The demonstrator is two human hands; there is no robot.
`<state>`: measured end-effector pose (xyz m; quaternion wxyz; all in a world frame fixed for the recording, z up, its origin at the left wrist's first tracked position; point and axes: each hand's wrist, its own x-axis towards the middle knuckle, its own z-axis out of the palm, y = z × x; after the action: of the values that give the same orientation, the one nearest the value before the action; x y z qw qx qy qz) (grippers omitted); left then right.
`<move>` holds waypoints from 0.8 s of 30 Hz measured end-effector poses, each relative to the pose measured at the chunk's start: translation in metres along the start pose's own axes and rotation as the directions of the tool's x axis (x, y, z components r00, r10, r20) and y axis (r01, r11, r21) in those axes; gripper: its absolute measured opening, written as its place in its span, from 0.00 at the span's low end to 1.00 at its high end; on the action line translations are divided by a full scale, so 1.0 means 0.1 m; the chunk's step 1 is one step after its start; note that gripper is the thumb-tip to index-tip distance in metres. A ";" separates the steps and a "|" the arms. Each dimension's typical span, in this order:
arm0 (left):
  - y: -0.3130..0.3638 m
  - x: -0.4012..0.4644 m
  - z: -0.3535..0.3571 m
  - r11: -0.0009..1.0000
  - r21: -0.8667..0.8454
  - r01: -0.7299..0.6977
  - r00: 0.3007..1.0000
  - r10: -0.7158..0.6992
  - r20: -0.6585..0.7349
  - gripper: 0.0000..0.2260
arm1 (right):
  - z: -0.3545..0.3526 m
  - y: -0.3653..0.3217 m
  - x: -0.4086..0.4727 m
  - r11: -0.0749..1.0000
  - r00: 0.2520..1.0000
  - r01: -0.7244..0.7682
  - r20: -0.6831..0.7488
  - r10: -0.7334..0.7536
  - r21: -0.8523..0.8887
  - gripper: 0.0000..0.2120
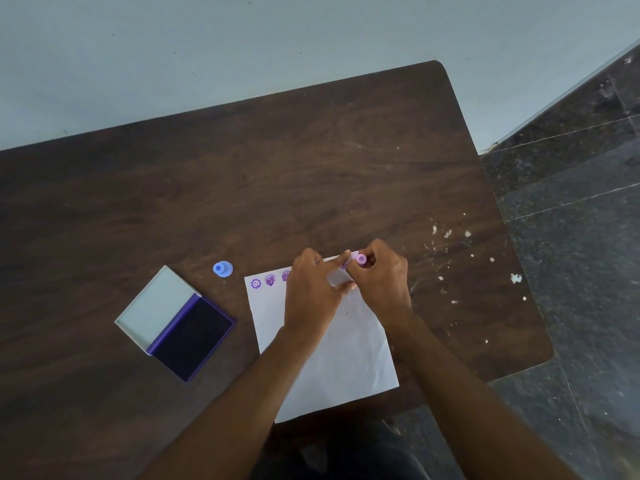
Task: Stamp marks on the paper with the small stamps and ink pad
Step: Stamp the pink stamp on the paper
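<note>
A white sheet of paper (339,362) lies on the dark wooden table, with a row of purple stamp marks (263,281) along its far edge. My right hand (381,282) grips a small pink stamp (361,259) at the paper's top right corner. My left hand (313,289) rests on the paper beside it, its straight fingers reaching toward the right hand and covering part of the row. A small blue stamp (222,269) stands on the table left of the paper. The ink pad (194,336) lies open further left, its pale lid (156,304) folded back.
The table (242,168) stands against a pale wall, and its right edge drops to a dark speckled floor (581,237). White paint flecks (450,233) dot the tabletop on the right. My dark-clothed lap shows below the near edge.
</note>
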<state>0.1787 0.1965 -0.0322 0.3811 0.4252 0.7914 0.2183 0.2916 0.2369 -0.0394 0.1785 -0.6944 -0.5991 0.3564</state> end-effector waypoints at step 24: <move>-0.04 -0.16 -0.91 0.420 -0.812 0.405 0.910 -0.267 0.316 0.15 | -0.48 -0.52 -0.26 0.375 0.896 -0.388 0.251 0.366 0.842 0.07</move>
<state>0.1107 0.1793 0.0273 0.6308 0.0232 0.6144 0.4734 0.2886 0.2323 0.0359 0.4151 -0.6167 -0.1586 0.6498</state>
